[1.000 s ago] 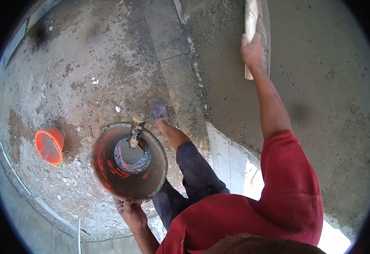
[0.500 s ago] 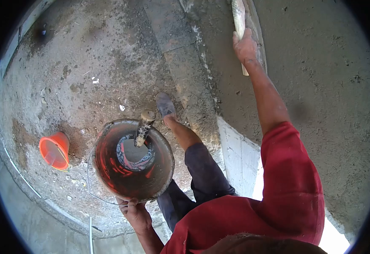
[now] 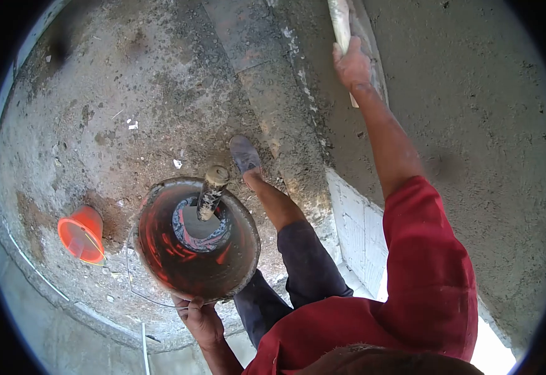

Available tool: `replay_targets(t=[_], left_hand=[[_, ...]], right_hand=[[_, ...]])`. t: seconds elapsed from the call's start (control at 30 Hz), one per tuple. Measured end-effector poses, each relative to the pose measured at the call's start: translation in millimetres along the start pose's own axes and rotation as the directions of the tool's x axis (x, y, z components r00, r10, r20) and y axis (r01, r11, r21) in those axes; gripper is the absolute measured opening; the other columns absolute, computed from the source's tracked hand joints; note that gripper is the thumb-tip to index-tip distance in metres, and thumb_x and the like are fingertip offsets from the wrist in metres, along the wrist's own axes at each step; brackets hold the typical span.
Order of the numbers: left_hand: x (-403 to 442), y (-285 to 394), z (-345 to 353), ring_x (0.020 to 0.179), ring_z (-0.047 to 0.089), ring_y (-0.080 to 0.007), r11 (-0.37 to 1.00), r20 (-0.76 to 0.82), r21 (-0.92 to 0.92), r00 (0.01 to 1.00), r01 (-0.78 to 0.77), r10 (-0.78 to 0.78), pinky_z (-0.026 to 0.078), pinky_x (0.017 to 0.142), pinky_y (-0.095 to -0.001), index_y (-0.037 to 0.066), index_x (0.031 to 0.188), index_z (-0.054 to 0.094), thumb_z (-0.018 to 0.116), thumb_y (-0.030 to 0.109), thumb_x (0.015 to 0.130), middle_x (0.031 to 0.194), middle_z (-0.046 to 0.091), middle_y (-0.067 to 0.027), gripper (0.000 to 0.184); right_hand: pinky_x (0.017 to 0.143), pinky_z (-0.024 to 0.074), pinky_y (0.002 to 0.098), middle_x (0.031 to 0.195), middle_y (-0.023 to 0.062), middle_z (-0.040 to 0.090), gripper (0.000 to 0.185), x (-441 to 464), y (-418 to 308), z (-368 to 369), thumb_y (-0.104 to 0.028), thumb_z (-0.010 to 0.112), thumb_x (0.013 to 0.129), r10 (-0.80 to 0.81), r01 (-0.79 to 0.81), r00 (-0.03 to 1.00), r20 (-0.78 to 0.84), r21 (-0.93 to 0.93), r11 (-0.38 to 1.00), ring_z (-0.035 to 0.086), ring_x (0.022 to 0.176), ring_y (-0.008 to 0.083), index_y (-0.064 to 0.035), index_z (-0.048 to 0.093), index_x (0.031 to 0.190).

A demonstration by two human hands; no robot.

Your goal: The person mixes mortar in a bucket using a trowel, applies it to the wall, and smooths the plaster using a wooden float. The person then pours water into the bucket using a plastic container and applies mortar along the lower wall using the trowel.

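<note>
Float has slid left in upper centre; my right hand wraps its handle, likely for flat pressure on grey surface. My left hand grips bucket, lower left, probably keeping mouth up.

Right fingers wrapped on the pale handle: free run to the right, across the bare grey surface. Straight line between my hands is blocked by my leg and the rim of the large bucket. Left fingers at that rim; wire bail loops out leftward, dark stick juts over the far edge. Open floor beyond; orange bucket obstructs far left. Depth inside the large bucket is hard to judge.
</note>
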State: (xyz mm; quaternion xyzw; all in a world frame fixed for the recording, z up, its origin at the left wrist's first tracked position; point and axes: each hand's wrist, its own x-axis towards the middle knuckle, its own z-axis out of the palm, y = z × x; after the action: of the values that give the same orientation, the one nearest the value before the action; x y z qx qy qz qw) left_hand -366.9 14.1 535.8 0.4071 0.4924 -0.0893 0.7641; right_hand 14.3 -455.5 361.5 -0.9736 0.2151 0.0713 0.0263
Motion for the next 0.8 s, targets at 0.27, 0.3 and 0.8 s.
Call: replay_targets(t=[0.27, 0.3, 0.8], left_hand=[[5.6, 18.0, 10.7, 0.123, 0.063, -0.0272, 0.998, -0.017, -0.037, 0.998, 0.057, -0.057, 0.059, 0.1, -0.0451, 0.005, 0.144, 0.048, 0.068, 0.006, 0.085, 0.141, 0.059, -0.0137, 0.063], [7.0, 19.1, 12.8, 0.123, 0.063, -0.0272, 0.997, -0.029, -0.033, 0.997, 0.07, -0.071, 0.059, 0.1, -0.0449, 0.005, 0.144, 0.048, 0.067, 0.005, 0.085, 0.141, 0.059, -0.0138, 0.063], [34.5, 10.4, 19.5, 0.123, 0.064, -0.0282, 0.996, -0.038, 0.014, 0.995, 0.088, -0.087, 0.058, 0.101, -0.0451, 0.004, 0.147, 0.046, 0.067, 0.006, 0.083, 0.142, 0.058, -0.0145, 0.067]], right_hand=[[0.087, 0.0526, 0.0623, 0.103, 0.0342, 0.07, 0.053, -61.3, 49.4, -8.7, -0.048, 0.058, 0.101, 0.033, -0.032, 0.998, 0.054, -0.015, 0.999, 0.068, 0.098, 0.055, -0.008, 0.04, 0.131], [0.087, 0.0527, 0.0622, 0.103, 0.034, 0.07, 0.053, -48.5, 29.7, -12.7, -0.048, 0.059, 0.101, 0.061, -0.061, 0.998, 0.034, -0.007, 0.998, 0.068, 0.098, 0.055, -0.0079, 0.04, 0.131], [0.091, 0.0519, 0.0615, 0.107, 0.0317, 0.071, 0.05, -25.4, 23.8, 44.7, -0.05, 0.057, 0.101, 0.091, -0.087, 0.989, 0.115, -0.035, 0.996, 0.068, 0.101, 0.0538, -0.0103, 0.043, 0.127]])
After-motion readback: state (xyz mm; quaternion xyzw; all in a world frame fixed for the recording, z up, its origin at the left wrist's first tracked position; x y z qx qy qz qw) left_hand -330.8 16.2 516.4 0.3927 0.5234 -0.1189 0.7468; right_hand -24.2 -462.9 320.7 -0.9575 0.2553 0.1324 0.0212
